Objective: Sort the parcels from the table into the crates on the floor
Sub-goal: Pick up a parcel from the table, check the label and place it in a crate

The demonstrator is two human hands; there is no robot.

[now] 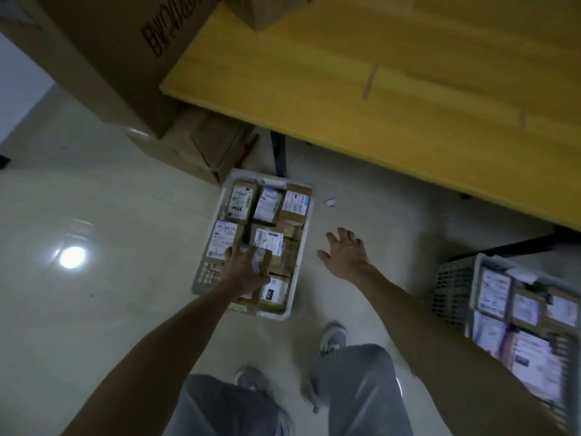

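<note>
Looking down through the head camera, I see the left hand [243, 267] reaching into the white crate [300, 247] on the floor [94, 294], its fingers [231, 251] curled round a small brown parcel [263, 262]. That parcel sits over the near half of the crate, above the packed boxes; its long axis runs roughly along the crate's length, away from me and tilted slightly right. It carries a white label, but blur prevents reading it.

The right hand [345, 253] hovers over bare floor just right of the crate, fingers spread and holding nothing.

The crate is packed with brown boxes, each with a white shipping label facing up. The far-left box [240, 201] bears handwritten digits I cannot read with certainty. A near box [273, 291] shows a dark tag reading "010" sideways. The remaining print is too small to resolve.

A second crate [456, 291] with a perforated grey wall stands at the right edge, well apart from the first, also filled with labelled parcels.

The yellow wooden surface [377, 89] spans the upper right; a cardboard box [264, 11] rests at its far edge. A large carton [119, 58] stands at upper left with upside-down lettering, not legible. A scrap of paper [330, 202] lies on the floor between crate and surface.
</note>
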